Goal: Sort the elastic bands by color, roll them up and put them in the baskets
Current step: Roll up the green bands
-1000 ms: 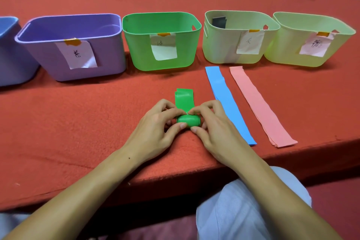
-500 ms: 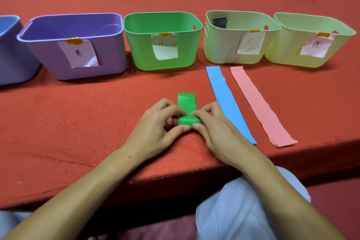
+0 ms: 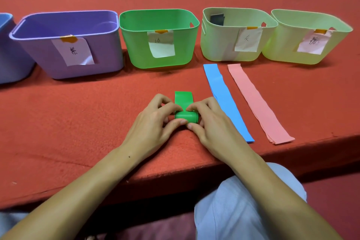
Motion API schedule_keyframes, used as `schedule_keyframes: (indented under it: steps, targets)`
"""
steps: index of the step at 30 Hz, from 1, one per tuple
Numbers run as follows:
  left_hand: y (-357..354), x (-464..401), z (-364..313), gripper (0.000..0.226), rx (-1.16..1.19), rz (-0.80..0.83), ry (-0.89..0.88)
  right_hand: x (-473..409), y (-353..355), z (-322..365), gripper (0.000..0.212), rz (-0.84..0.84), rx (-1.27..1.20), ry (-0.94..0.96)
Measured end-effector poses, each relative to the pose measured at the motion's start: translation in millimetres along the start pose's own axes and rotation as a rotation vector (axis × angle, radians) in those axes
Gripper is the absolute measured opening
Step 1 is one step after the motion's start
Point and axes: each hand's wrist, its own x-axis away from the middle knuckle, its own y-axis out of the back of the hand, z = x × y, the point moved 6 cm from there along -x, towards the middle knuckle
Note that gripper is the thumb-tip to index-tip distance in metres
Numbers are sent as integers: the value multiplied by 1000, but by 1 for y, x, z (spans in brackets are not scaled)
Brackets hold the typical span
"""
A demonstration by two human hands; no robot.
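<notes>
— While both hands work, what's held?
— Green band [image 3: 184, 101], near bench [image 3: 78, 122] edge: left hand [image 3: 153, 122] and right hand [image 3: 212, 124] pinch its roll.
— Others?
— Blue band [image 3: 226, 101], pink band [image 3: 257, 103], flat, right.

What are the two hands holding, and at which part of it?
Both the left hand and the right hand pinch the green band at its rolled part, one at each end of the roll; the flat tail is free.

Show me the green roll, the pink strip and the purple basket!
green roll [image 3: 186, 117]: head view, on the rolled-up part between the fingers.
pink strip [image 3: 259, 103]: head view, on its flat middle.
purple basket [image 3: 109, 52]: head view, on its front wall.
</notes>
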Motion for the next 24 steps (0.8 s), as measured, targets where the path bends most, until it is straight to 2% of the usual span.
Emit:
schedule_keyframes:
  steps: [6,13,21,24]
  targets:
    - [1,2,-6,44,4,75,-23,-2,3,1,34,26,69,25]
    - [4,1,-9,36,71,52,-63,-2,2,-7,38,117,68,-9]
    - [4,-2,-4,27,26,27,-44,-4,3,-4,43,71,45,3]
    - [3,-4,-1,24,-2,28,-26,-3,9,-2,38,15,4,51]
